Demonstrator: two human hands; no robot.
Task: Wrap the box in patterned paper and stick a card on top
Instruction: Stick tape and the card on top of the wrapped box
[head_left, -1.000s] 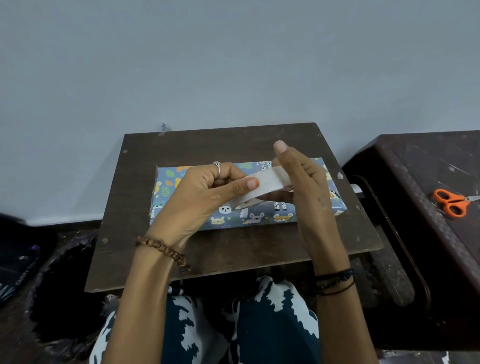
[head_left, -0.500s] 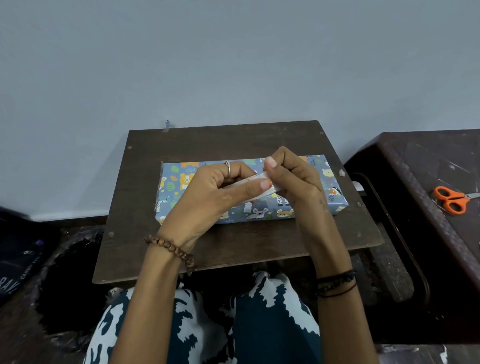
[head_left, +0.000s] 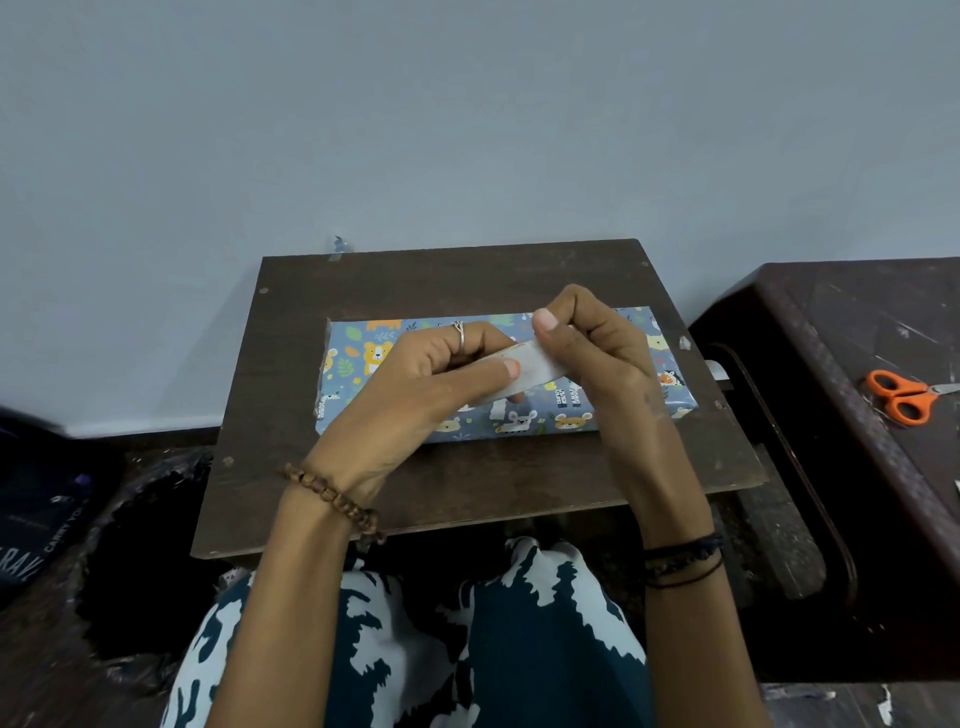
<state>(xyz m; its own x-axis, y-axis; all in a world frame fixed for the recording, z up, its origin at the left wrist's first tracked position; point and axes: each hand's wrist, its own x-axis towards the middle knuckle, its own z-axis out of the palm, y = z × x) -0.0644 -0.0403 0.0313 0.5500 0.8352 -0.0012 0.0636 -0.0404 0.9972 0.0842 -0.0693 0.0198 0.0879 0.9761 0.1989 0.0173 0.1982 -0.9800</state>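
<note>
grip: left hand (head_left: 415, 384) and right hand (head_left: 597, 358) both pinching the white strip (head_left: 530, 371)
tip: peel slowly, land it centred on the wrapped box (head_left: 363, 358), scissors (head_left: 901, 395) sit at 3 o'clock

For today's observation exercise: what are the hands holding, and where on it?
A white strip, above the wrapped box: left hand pinches its left part, right hand its right end.

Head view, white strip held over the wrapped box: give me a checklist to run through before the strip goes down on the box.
1. Box fully covered in patterned paper: ok on the faces in view.
2. Box flat on the small table: ok.
3. Left hand grip on white strip: ok, pinched.
4. Right hand grip on strip: ok, pinched.
5. Strip's backing peeled off: cannot tell.
6. Scissors out of the way: ok, on the side table.
</note>
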